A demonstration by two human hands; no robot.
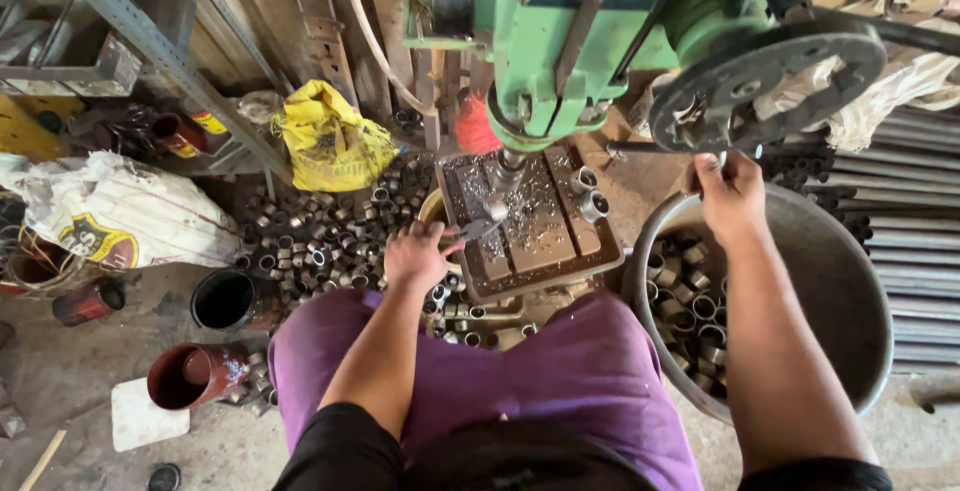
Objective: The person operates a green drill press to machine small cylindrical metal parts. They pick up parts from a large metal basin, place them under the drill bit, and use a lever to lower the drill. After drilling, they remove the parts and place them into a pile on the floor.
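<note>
Gripping the feed wheel (775,76) — right hand (733,196); left fingers (418,251) seemingly pinching a part on the chip-strewn drill table (535,226).

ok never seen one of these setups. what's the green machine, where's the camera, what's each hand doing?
The single picture comes from a camera on the person's head, looking down past their purple-clad knees. The green machine is a drill press: its spindle points down at a slotted metal table strewn with metal shavings. Two short steel tube pieces sit at the table's far right. The left hand rests at the table's left edge, holding a small metal piece under the spindle. The right hand reaches up to the dark feed wheel. A grey tub on the right holds more tube pieces; many others lie in a pile on the floor to the left.
</note>
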